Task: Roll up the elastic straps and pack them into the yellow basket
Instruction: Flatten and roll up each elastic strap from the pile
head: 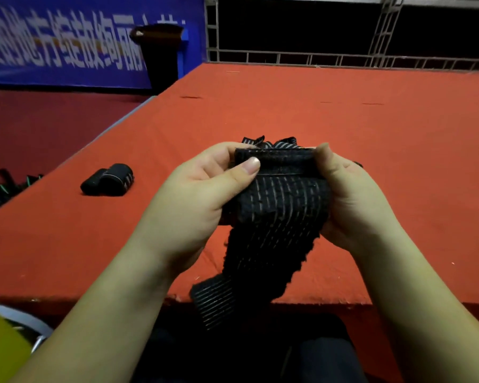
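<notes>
I pinch the elastic strap [277,194] between my left hand [202,194] and right hand [351,200], above the tabletop [288,106], so its tail hangs free for rolling. A rolled strap [108,179] waits at nine o'clock.

The strap [277,205] is black woven elastic cloth, ribbed with pale stripes, its edges fuzzy and rough. The table [343,128] wears matt orange felt-like cloth. The rolled strap [108,179] looks the same dull knit. The railing [343,58] behind is pale painted metal.
</notes>
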The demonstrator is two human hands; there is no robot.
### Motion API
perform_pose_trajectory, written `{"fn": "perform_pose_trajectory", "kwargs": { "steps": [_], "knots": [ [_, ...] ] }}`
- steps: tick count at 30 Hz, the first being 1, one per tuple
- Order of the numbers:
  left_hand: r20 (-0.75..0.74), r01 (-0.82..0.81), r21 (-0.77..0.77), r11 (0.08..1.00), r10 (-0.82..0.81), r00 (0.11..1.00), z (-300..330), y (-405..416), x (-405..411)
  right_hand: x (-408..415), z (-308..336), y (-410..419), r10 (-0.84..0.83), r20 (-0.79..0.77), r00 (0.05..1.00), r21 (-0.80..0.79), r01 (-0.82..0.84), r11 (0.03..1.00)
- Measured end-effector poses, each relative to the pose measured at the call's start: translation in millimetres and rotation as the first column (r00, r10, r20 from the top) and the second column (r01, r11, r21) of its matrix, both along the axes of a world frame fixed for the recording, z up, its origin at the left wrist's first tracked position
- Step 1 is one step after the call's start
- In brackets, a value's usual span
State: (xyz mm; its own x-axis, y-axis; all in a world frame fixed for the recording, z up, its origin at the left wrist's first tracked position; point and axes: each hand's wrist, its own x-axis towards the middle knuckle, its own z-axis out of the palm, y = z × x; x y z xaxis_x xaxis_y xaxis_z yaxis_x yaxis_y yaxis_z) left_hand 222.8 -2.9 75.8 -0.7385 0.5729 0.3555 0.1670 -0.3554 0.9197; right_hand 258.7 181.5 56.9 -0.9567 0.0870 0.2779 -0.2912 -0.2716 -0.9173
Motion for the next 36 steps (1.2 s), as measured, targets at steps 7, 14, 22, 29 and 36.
{"fn": "perform_pose_trajectory", "kwargs": {
  "steps": [7,14,22,29,36],
  "knots": [
    [0.169,0.121,0.092,0.988,-0.136,0.976,-23,-9,0,2,-19,-10,0.16,0.002,0.987,-0.215,-0.156,0.964],
    [0.283,-0.042,0.032,0.999,0.031,0.959,-49,-4,-16,-13,-41,-6,0.149,0.115,0.982,-0.216,-0.122,0.969],
    [0.236,-0.124,-0.21,0.97,0.173,0.956,-109,13,-64,-51,-96,6,-0.025,0.19,0.981,0.022,0.021,1.0],
    [0.221,-0.116,-0.367,0.923,0.207,0.953,-171,21,-101,-78,-159,12,-0.053,0.344,0.937,0.044,0.041,0.998],
    [0.33,-0.09,-0.23,0.969,0.164,0.93,-183,21,-102,-89,-176,17,0.011,0.343,0.939,0.052,-0.031,0.998]
  ]
}}
